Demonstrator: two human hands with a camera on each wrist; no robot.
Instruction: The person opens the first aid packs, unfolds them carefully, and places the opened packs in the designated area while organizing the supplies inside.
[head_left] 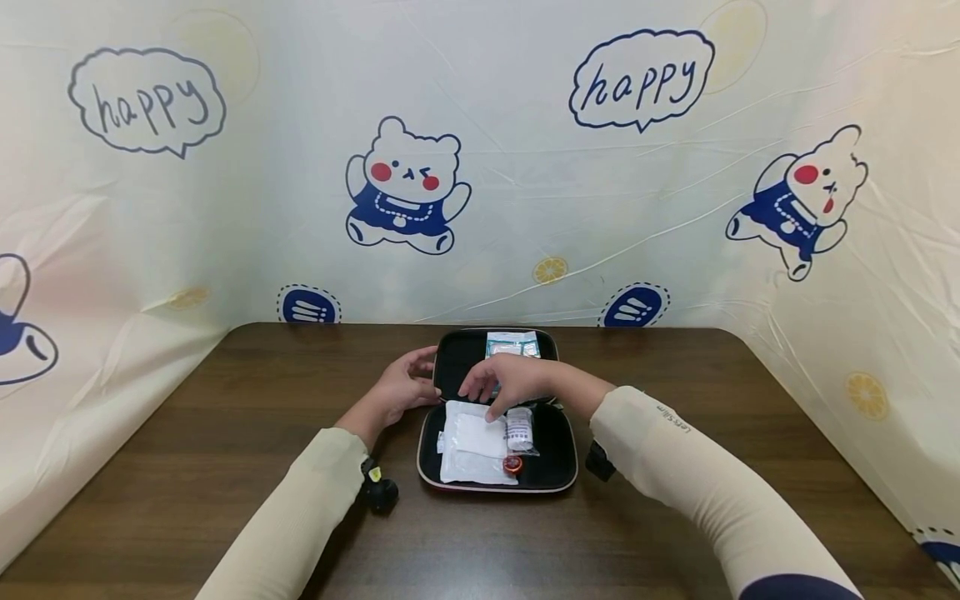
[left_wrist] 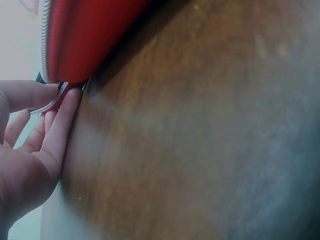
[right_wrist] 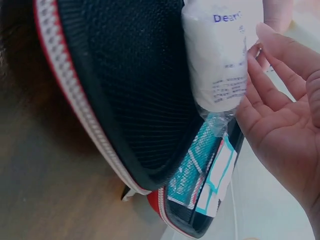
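A red zip case with a black lining lies unfolded on the table. My left hand is at the left side of its far half, thumb and fingers pinching the zipped edge. Above the case is my right hand, fingers loosely bent and nothing visible between them. Below it, flat white packets lie in the near half. A wrapped white bandage roll lies beside them, with a small red round item close by. Blue-and-white packets sit in the far half, partly hidden by my right hand.
The brown wooden table runs back to a printed cloth backdrop with bears and lettering. Black wrist devices are strapped below both hands, the left one close to the case's left side.
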